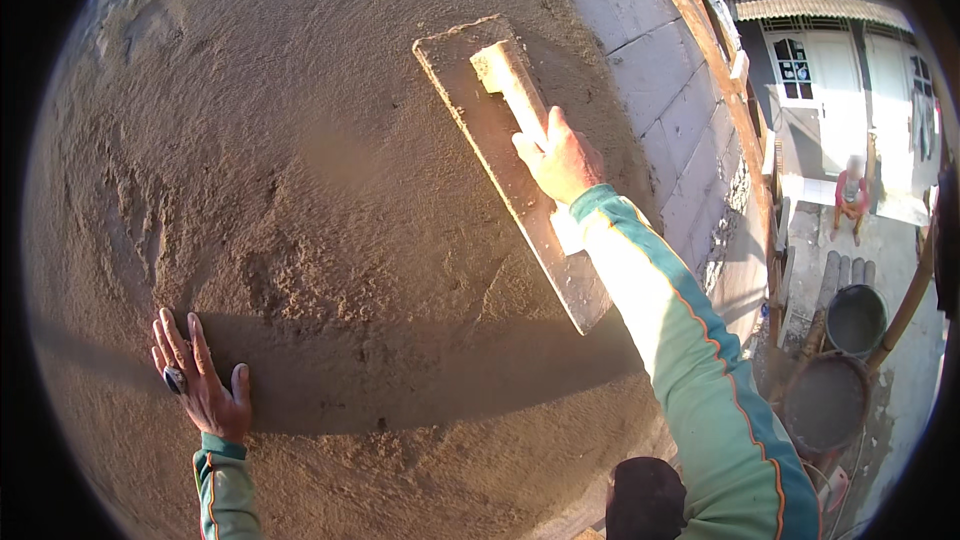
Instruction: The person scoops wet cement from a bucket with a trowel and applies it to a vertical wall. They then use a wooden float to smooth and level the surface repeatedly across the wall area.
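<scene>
Wet brown plaster covers most of the wall in front of me, rough and ridged toward the lower left. My right hand is wrapped round the handle of a long rectangular plastering float, which lies tilted against the plaster near its right edge. Mortar cakes the float's rim and the upper end of its handle. At the lower left, my left hand rests flat on the plaster with its fingers stretched out, a dark-stoned ring on one of them. It holds nothing.
Bare pale blocks border the plaster on the right, beside a wooden post. Two mortar-filled buckets stand at the lower right near bamboo poles. Farther off, a person in red sits before a house.
</scene>
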`<action>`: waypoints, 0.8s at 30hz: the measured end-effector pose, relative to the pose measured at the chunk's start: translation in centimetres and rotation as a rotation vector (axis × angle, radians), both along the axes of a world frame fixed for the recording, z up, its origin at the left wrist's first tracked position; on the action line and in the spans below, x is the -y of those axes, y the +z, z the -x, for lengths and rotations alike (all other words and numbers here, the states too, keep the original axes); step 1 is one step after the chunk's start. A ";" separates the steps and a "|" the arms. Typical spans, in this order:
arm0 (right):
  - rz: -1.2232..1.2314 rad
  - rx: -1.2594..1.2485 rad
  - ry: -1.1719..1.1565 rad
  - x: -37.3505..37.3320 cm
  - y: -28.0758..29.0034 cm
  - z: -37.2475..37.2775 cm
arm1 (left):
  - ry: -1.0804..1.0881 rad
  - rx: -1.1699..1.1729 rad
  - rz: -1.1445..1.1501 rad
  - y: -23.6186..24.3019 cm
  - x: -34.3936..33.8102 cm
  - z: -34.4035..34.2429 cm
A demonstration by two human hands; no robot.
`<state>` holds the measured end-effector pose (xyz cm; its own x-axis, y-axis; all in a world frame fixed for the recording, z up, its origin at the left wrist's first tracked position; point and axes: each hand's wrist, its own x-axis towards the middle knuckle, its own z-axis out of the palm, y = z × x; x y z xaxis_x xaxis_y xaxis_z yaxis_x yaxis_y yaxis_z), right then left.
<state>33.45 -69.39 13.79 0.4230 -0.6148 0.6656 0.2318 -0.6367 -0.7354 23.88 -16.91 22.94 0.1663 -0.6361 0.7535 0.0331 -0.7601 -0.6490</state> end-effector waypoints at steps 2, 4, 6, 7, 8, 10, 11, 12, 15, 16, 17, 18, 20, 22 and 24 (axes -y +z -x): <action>-0.091 0.196 -0.087 6.4 -5.5 -3.3 | -0.003 0.008 0.031 0.0 0.9 -0.6; -0.371 0.179 0.183 7.2 -8.8 -1.3 | 0.024 0.008 0.051 -0.4 0.8 -0.8; -0.623 0.183 0.335 7.2 -12.1 -0.4 | 0.027 0.020 0.045 -0.3 0.8 -0.5; -0.673 0.214 0.382 7.7 -14.2 -1.2 | 0.028 0.017 0.043 -0.3 0.8 -0.5; -0.698 0.203 0.381 7.5 -15.9 -1.6 | 0.032 0.014 0.038 -0.2 1.0 -0.5; -0.787 0.173 0.410 7.0 -19.1 -2.3 | 0.033 0.012 0.043 -0.2 0.8 -0.2; -0.848 0.220 0.357 6.3 -20.8 -2.6 | 0.027 0.007 0.051 -0.3 0.8 -0.5; -0.914 0.205 0.346 6.8 -22.6 -3.1 | 0.018 0.009 0.061 -0.2 0.9 -0.5; -1.086 0.230 0.283 5.5 -22.4 -2.6 | 0.004 -0.002 0.064 -0.5 0.5 -0.5; -1.103 0.259 0.297 5.0 -20.2 -2.3 | 0.015 -0.005 0.059 -0.3 0.5 -0.3; -1.118 0.287 0.311 5.0 -18.0 -2.7 | 0.038 -0.008 0.069 -0.2 0.3 0.1; -1.049 0.334 0.374 6.3 -15.8 -3.3 | 0.035 -0.010 0.077 -0.2 0.5 0.1; -0.816 0.404 0.330 7.8 -9.5 -3.7 | 0.041 -0.023 0.078 -0.3 0.7 -0.1; -0.676 0.353 0.411 10.3 -3.4 -3.4 | 0.004 -0.023 0.077 -0.2 0.9 -0.3; -0.454 0.324 0.409 7.5 0.1 -3.0 | 0.004 -0.018 0.060 -0.2 0.9 -0.2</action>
